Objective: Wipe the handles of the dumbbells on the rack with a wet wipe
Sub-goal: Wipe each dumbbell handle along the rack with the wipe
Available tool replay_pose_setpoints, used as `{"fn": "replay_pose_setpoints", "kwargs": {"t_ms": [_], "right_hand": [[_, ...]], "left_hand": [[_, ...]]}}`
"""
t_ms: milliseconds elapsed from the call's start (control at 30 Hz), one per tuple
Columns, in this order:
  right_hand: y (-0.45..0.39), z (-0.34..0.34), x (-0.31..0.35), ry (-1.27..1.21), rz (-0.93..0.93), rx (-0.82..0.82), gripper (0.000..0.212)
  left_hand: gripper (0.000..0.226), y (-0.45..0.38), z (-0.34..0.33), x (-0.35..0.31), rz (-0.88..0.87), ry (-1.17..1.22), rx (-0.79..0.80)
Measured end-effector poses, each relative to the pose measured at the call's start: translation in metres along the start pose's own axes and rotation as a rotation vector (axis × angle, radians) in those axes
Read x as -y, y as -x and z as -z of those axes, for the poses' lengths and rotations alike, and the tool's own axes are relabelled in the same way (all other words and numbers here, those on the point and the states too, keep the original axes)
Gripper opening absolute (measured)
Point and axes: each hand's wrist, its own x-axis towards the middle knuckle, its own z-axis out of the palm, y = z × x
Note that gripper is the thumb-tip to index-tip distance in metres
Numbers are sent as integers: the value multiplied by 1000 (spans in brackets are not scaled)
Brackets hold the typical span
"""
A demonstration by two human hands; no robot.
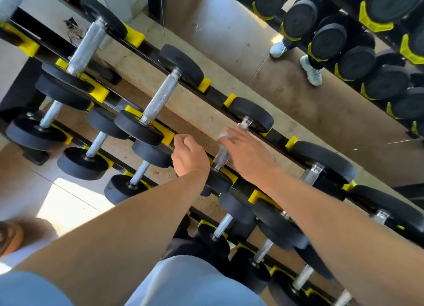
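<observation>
Several black dumbbells with knurled steel handles lie in yellow cradles on a tiered black rack (pixel 215 92). My right hand (pixel 245 152) reaches over the handle (pixel 221 155) of a top-row dumbbell, its blurred fingers lying across the handle's upper part. A white wet wipe (pixel 223 135) shows under the fingertips. My left hand (pixel 188 154) hovers just left of that dumbbell, curled into a fist with nothing visible in it, close to a yellow cradle (pixel 168 135). Another dumbbell handle (pixel 161 97) lies further left in the same row.
Lower rows of smaller dumbbells (pixel 82 162) run below my arms. A mirror (pixel 298 104) behind the rack reflects more dumbbells and a person's white shoes (pixel 311 69). A tiled floor (pixel 68 202) lies at the left.
</observation>
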Motion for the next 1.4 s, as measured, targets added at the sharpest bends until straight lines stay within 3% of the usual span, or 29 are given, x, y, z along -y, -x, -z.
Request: {"fn": "replay_pose_setpoints", "kwargs": {"t_ms": [233, 367, 533, 633, 667, 733, 800, 933, 1000, 1100, 1167, 1233, 1400], "right_hand": [[29, -11, 35, -346, -26, 57, 18], [46, -21, 40, -636, -229, 26, 15], [61, -15, 2, -668, -458, 231, 18], [65, -21, -3, -814, -695, -17, 19], [60, -23, 5, -845, -719, -26, 18], [51, -31, 29, -883, -663, 88, 13], [49, -35, 45, -824, -596, 101, 11], [50, -4, 36, -939, -637, -126, 16], [39, 14, 27, -832, -584, -316, 19], [11, 23, 16, -335, -229, -382, 28], [-7, 14, 5, -11, -5, -223, 32], [-14, 9, 2, 169, 91, -32, 31], [-17, 8, 10, 210, 113, 52, 27]], "left_hand": [[31, -3, 0, 3, 12, 45, 4], [32, -3, 0, 2, -11, 44, 10], [32, -3, 1, 3, 7, 8, 46], [32, -1, 1, 0, 6, -7, 58], [32, -1, 1, -1, 6, -11, 57], [32, -1, 3, -2, 4, -12, 59], [33, -1, 3, -3, 7, -15, 59], [33, -3, 1, -1, 12, -10, 59], [32, -3, 1, -1, 12, -10, 56], [33, -3, 1, 0, 8, -9, 59], [32, -3, 2, -1, 6, -6, 54], [32, -2, 2, -1, 3, 4, 52], [32, -4, 1, 1, 9, 27, 47]]}}
